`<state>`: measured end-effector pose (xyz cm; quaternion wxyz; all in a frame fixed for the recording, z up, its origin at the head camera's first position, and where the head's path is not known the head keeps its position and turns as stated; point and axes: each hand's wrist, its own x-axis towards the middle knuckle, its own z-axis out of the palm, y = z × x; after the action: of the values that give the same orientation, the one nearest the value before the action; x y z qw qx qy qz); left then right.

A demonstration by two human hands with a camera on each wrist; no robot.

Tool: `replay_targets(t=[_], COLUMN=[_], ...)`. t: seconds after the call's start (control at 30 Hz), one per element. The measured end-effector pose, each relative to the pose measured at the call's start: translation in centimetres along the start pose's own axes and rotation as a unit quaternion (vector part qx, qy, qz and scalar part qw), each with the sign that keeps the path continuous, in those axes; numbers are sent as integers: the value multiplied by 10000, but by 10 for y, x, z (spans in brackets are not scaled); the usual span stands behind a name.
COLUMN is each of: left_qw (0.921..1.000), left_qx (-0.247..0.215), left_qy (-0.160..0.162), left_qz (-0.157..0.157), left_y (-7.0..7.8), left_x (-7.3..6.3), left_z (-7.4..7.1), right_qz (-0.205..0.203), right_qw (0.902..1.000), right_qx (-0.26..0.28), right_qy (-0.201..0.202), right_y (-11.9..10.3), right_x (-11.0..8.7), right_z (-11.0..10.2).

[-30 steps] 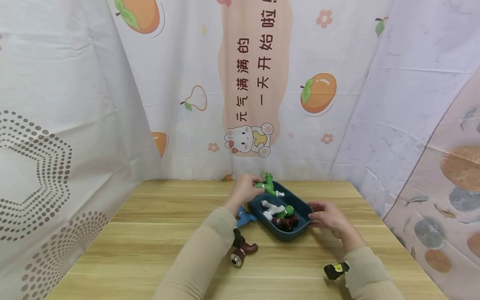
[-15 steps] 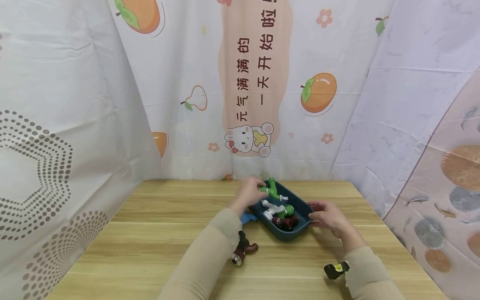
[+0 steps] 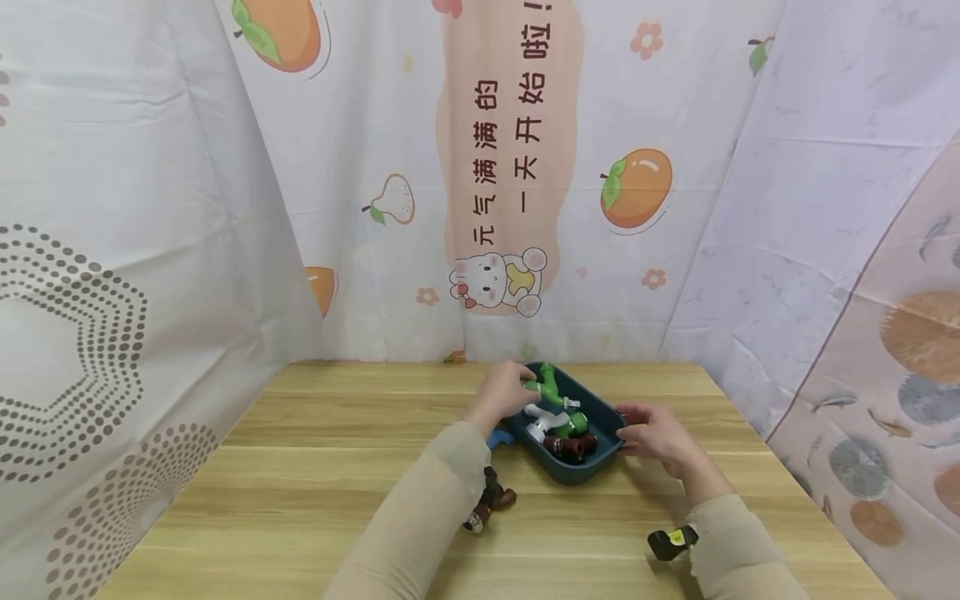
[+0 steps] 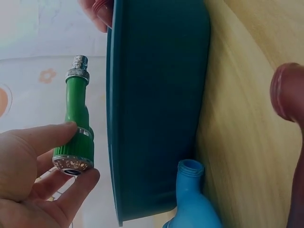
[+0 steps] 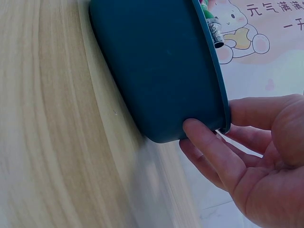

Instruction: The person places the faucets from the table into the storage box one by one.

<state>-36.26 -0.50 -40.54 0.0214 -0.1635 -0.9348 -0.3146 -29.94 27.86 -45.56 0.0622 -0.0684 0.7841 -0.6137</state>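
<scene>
Head view: I watch the left hand [image 3: 501, 390] pinch a green tap [image 3: 551, 390] over the far end of the blue bin [image 3: 573, 475]. The right hand [image 3: 656, 433] grips the bin's right edge. Inside lie a white tap [image 3: 546, 421], a second green piece [image 3: 576, 423] and maroon pieces [image 3: 566, 448] (too bunched for me to count). On the table [image 3: 300, 483], a blue tap [image 3: 500, 437] sits just beside the bin and a maroon tap [image 3: 487, 504] lies nearer the person, partly behind the left sleeve [image 3: 431, 500].

Left wrist view: thumb and fingers clamp the green tap near its silver collar, nozzle pointing away from the palm. I see it above the rim, apart from the bin's wall.

Right wrist view: the fingers are closed on the bin's corner, one pressed to the outer wall, and a silver end [image 5: 215, 35] pokes past the rim.
</scene>
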Motion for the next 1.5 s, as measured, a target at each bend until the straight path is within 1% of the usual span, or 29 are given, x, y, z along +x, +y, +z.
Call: replay_targets(t=[0.07,0.17,0.23,0.4,0.67,0.77,0.9,1.13,1.27,1.37,1.5], left_qw=[10000,9998,9998,10000,9997,9994,9989,9982,9971,9958,9952], left_qx=[43,-11,-32,-54,-35,-95,-271,-439,-625,-756,-624], left_qy=[-73,-174,-179,-24,159,210,221,206,121,92,192], left_qz=[-42,-95,-114,-52,188,275,301,357,406,508,735], left_y=[-1,-2,-3,-7,-7,-6,-6,-9,-12,-14,-17], left_x=[0,-1,-1,1,-1,-4,-7,-11,-15,-20,-25], left_z=[2,3,3,1,-5,-10,-17,-30,-39,-45,-51], right_qz=[37,58,54,44,2,-12,-6,78,63,42,56], right_qw=[10000,10000,10000,10000,10000,10000,10000,10000,10000,10000,9999], right_qx=[35,44,39,21,-17,-28,-26,7,3,1,50], right_qy=[4,-4,-5,4,-26,-46,-63,-3,-40,-82,-95], right_y=[0,0,0,-1,0,0,1,1,0,0,0], right_x=[-1,-1,-1,-1,-1,-1,0,0,0,-1,0], right_z=[1,2,3,2,1,0,-1,1,1,1,0])
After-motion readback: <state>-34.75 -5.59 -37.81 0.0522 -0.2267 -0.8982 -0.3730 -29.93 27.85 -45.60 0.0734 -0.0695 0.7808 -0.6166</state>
